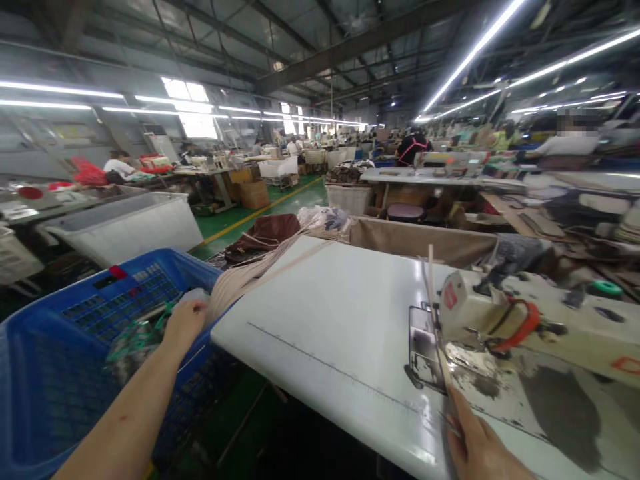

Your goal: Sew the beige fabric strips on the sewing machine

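At the right, my right hand [477,437] is closed on the near end of a narrow beige strip [443,363]. The strip runs away from my fingers, past the metal plate [423,343] and alongside the head of a sewing machine [480,313]. My left hand [186,322] is over the rim of a blue plastic basket [30,320], beside a bundle of long beige strips [240,280] draped off the table's left edge. Its fingers are curled together; whatever they hold is hidden. Green and clear wrapped items [137,347] lie in the basket.
The white sewing table [320,300] has a ruler line [325,363] along its near side. Behind it stands a brown cloth-lined bin [420,237]. A large white bin [130,223] is at the left. Other people work at machines farther off.
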Demonstrator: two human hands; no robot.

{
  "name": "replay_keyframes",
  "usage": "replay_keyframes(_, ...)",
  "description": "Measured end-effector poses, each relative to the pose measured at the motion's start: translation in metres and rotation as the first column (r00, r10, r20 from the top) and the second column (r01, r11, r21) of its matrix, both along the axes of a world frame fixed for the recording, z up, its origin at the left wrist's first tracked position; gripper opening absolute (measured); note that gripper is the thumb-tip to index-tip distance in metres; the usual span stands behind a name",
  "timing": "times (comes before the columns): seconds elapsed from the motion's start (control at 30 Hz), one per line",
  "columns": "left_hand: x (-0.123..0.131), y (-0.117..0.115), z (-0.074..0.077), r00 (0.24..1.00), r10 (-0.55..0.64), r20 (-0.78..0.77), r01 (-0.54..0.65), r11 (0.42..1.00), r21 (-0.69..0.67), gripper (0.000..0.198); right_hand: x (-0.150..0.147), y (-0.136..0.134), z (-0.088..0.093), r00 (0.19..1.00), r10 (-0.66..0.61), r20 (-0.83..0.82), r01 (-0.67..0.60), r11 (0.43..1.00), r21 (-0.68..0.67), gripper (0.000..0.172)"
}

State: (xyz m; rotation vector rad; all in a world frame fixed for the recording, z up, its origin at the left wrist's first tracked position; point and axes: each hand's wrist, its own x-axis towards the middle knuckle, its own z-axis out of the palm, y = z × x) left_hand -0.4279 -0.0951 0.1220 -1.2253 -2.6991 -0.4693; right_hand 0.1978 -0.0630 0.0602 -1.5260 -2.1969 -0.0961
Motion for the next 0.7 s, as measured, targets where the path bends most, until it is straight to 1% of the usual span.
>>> replay_keyframes(0.07,0.026,0.026,-0.001,0.992,-0.123,0.002,0.123,0.991,0.062,0.031,-0.003,-0.002,-0.001,0.998,-0.05,0.048,0.05,0.999,0.015,0.054)
replay_keyframes(0.1,0.043,0.04,-0.003,0.98,-0.2,0.008,0.199,0.977,0.079,0.033,-0.005,-0.003,-0.002,0.994,-0.083,0.067,0.081,0.996,0.031,0.052)
replay_keyframes(0.13,0.063,0.052,-0.007,0.957,-0.291,0.016,0.288,0.953,0.097,0.033,-0.007,-0.004,-0.004,0.99,-0.113,0.084,0.11,0.993,0.048,0.05)
replay_keyframes(0.17,0.086,0.064,-0.012,0.92,-0.392,0.029,0.386,0.915,0.121,0.032,-0.009,-0.005,-0.006,0.986,-0.136,0.099,0.131,0.99,0.061,0.049)
replay_keyframes(0.2,0.112,0.074,-0.018,0.87,-0.492,0.042,0.482,0.864,0.149,0.03,-0.011,-0.006,-0.008,0.982,-0.15,0.112,0.143,0.987,0.07,0.048)
replay_keyframes(0.23,0.139,0.082,-0.024,0.792,-0.608,0.057,0.588,0.784,0.2,0.03,-0.012,-0.006,-0.009,0.98,-0.157,0.125,0.149,0.986,0.071,0.048)
replay_keyframes(0.27,0.169,0.087,-0.03,0.704,-0.706,0.074,0.67,0.695,0.261,0.029,-0.013,-0.007,-0.009,0.978,-0.157,0.136,0.15,0.987,0.062,0.048)
replay_keyframes(0.33,0.229,0.093,-0.042,0.554,-0.825,0.111,0.764,0.556,0.328,0.03,-0.014,-0.009,-0.007,0.974,-0.168,0.151,0.165,0.986,0.027,0.05)
replay_keyframes(0.37,0.259,0.094,-0.047,0.494,-0.861,0.121,0.795,0.504,0.337,0.032,-0.015,-0.009,-0.005,0.971,-0.18,0.156,0.181,0.983,0.005,0.052)
replay_keyframes(0.43,0.314,0.092,-0.053,0.368,-0.92,0.132,0.874,0.391,0.287,0.035,-0.016,-0.011,0.0,0.968,-0.194,0.161,0.204,0.978,-0.052,0.055)
replay_keyframes(0.5,0.36,0.088,-0.055,0.254,-0.962,0.106,0.937,0.271,0.219,0.041,-0.017,-0.013,0.006,0.97,-0.187,0.154,0.205,0.972,-0.112,0.057)
replay_keyframes(0.53,0.379,0.086,-0.055,0.219,-0.972,0.09,0.955,0.232,0.186,0.044,-0.018,-0.014,0.009,0.972,-0.181,0.147,0.202,0.97,-0.139,0.059)
replay_keyframes(0.57,0.395,0.084,-0.055,0.193,-0.979,0.071,0.967,0.202,0.155,0.047,-0.018,-0.015,0.012,0.974,-0.182,0.137,0.203,0.966,-0.16,0.06)
replay_keyframes(0.6,0.408,0.082,-0.055,0.179,-0.983,0.051,0.974,0.184,0.13,0.049,-0.019,-0.016,0.015,0.974,-0.185,0.128,0.206,0.962,-0.179,0.06)
replay_keyframes(0.7,0.432,0.079,-0.057,0.161,-0.987,-0.017,0.982,0.158,0.106,0.049,-0.019,-0.018,0.019,0.978,-0.191,0.088,0.205,0.955,-0.214,0.056)
